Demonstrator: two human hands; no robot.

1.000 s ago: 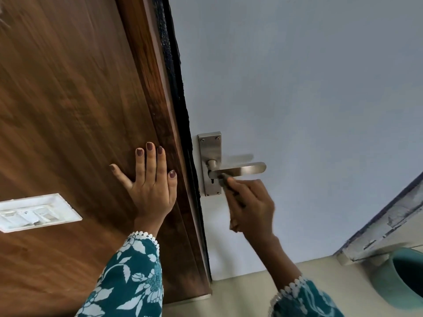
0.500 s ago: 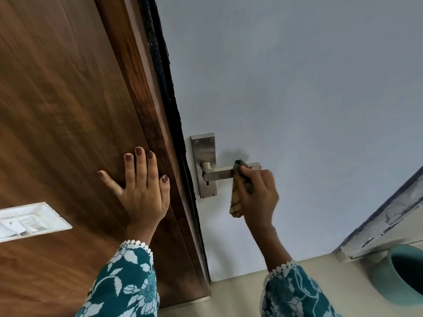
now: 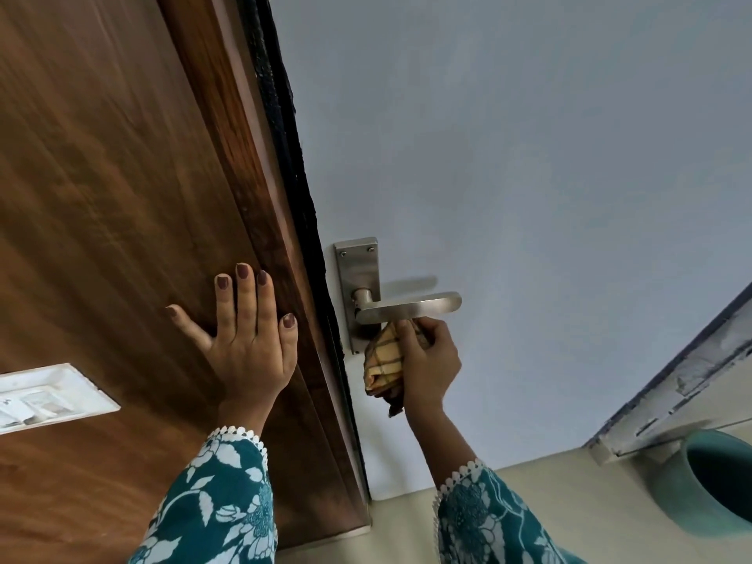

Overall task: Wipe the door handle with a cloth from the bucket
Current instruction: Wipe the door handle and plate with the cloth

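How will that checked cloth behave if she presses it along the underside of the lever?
The cloth is probably floppy: it sits bunched in the right hand, a loose end dangling below. It would likely mould to the door handle rather than slide as a pad. It seems light, held by fingertips alone. The left hand lies flat on the wooden panel.

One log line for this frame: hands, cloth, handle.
right hand: grips checked cloth under door handle | left hand: flat on wooden door | phase: wiping

Yellow checked cloth (image 3: 382, 360), silver handle (image 3: 411, 307)
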